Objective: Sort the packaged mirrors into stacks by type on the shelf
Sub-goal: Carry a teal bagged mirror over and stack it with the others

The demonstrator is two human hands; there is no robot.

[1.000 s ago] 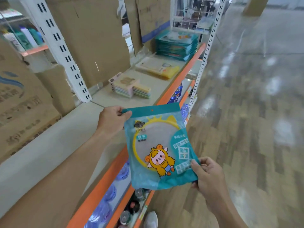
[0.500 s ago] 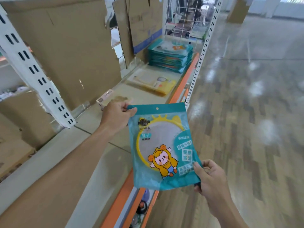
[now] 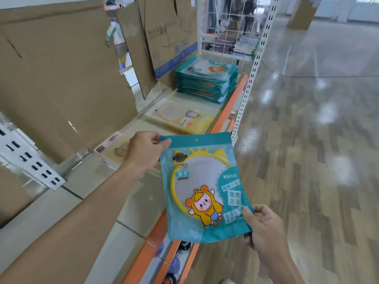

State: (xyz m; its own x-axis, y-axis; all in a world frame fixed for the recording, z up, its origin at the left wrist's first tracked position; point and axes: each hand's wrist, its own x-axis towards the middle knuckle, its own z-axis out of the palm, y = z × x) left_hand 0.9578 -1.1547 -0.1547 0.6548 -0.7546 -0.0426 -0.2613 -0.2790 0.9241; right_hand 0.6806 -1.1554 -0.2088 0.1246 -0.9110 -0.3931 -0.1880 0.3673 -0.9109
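Teal mirror pack (image 3: 202, 187), pinched by left hand (image 3: 143, 152) and right hand (image 3: 264, 228), hides the shelf edge (image 3: 158, 232).

A teal mirror packet (image 3: 203, 187), with a yellow ring and a cartoon figure on its front, is held upright at centre frame. Upper centre, matching teal packets (image 3: 207, 80) lie stacked on the shelf (image 3: 131, 203), a yellow packet (image 3: 180, 116) near them.

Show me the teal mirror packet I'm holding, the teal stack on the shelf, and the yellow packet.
teal mirror packet (image 3: 203, 187): head view, centre of its front face.
teal stack (image 3: 207, 83): head view, stacked edges on its near side.
yellow packet (image 3: 180, 117): head view, middle of its top face.
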